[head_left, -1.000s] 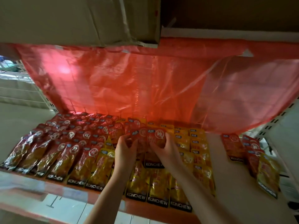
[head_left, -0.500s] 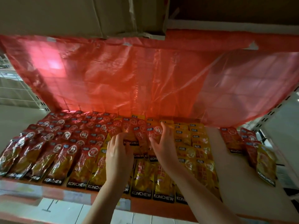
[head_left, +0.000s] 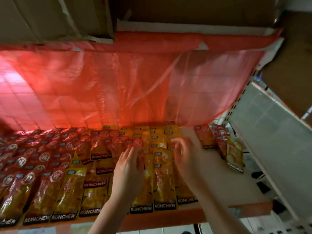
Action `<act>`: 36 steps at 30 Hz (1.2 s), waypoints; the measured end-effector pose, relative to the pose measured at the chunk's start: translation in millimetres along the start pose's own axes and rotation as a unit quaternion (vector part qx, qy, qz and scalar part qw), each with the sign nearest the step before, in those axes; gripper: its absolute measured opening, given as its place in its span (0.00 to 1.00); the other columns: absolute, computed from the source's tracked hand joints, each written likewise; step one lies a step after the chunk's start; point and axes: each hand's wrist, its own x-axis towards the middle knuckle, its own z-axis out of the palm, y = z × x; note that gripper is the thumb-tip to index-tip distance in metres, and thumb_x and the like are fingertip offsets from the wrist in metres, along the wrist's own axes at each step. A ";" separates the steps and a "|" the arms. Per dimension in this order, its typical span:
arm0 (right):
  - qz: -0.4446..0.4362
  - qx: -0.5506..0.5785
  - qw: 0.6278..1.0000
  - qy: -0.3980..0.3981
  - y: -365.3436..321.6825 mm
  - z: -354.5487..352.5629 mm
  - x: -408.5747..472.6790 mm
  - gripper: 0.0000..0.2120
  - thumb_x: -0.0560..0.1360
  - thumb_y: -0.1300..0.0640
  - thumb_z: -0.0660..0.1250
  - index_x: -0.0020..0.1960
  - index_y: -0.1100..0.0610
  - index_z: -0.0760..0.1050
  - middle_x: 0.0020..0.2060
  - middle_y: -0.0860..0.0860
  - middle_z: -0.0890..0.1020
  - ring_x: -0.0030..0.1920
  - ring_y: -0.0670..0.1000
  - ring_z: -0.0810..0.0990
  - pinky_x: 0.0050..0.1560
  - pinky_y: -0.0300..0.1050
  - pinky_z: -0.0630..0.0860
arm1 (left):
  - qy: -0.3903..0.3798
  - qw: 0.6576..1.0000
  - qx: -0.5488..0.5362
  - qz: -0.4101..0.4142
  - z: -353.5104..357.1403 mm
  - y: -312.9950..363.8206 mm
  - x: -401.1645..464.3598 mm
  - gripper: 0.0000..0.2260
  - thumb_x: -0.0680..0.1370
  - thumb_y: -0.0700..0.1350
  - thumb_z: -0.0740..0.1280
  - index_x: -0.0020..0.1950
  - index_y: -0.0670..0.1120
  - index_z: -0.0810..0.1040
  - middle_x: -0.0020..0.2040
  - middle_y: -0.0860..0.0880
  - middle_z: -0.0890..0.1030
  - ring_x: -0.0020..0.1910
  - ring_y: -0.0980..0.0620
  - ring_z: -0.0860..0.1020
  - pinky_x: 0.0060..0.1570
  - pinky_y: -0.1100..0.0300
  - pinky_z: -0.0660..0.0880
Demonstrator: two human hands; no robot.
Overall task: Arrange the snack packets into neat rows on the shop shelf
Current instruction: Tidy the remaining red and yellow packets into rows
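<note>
Both hands lie flat on the packets (head_left: 162, 179) mid-shelf; left hand (head_left: 129, 168) fingers straight; right hand (head_left: 185, 156) fingers loosely spread, gripping nothing.

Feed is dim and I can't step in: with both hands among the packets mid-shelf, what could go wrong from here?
1. The front-row packets overhang the shelf lip; a nudge from the left hand or right hand could tip them off.
2. The loose pile lies askew near the shelf's right edge and may slide off.
3. The hanging red plastic sheet could snag rear packets.
</note>
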 end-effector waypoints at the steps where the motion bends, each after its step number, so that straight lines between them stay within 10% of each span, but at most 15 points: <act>1: 0.006 -0.019 1.000 0.016 9.6 -12.2 -1.7 0.10 0.74 0.63 0.59 0.50 0.59 0.78 0.44 0.50 0.78 0.45 0.39 0.73 0.47 0.25 0.67 | -0.008 1.000 -0.007 0.006 6.0 6.4 1.1 0.11 0.76 0.37 0.65 0.58 0.45 0.77 0.53 0.51 0.79 0.52 0.51 0.76 0.48 0.60 0.71; 18: 0.212 -0.261 0.941 0.024 109.9 -88.1 -24.1 0.26 0.66 0.61 0.74 0.62 0.60 0.71 0.64 0.59 0.71 0.61 0.63 0.70 0.52 0.61 0.73 | -0.099 0.989 0.035 0.103 98.8 64.7 -11.4 0.13 0.70 0.35 0.71 0.51 0.47 0.79 0.47 0.52 0.81 0.46 0.52 0.78 0.44 0.58 0.78; 28: 0.151 -0.219 0.962 0.057 99.4 -101.1 -28.9 0.21 0.74 0.66 0.64 0.66 0.58 0.71 0.64 0.53 0.75 0.64 0.56 0.69 0.60 0.61 0.70 | -0.168 0.960 0.154 0.160 92.0 49.9 -10.7 0.21 0.61 0.48 0.79 0.52 0.50 0.80 0.49 0.53 0.81 0.51 0.50 0.79 0.49 0.54 0.77; 36: -0.070 -0.166 0.978 0.101 83.8 -101.2 -36.6 0.17 0.74 0.67 0.59 0.62 0.63 0.75 0.56 0.56 0.79 0.57 0.55 0.74 0.55 0.52 0.74 | -0.246 0.920 0.217 0.213 81.3 42.7 -9.1 0.36 0.53 0.49 0.80 0.60 0.52 0.75 0.56 0.51 0.79 0.59 0.48 0.76 0.54 0.53 0.76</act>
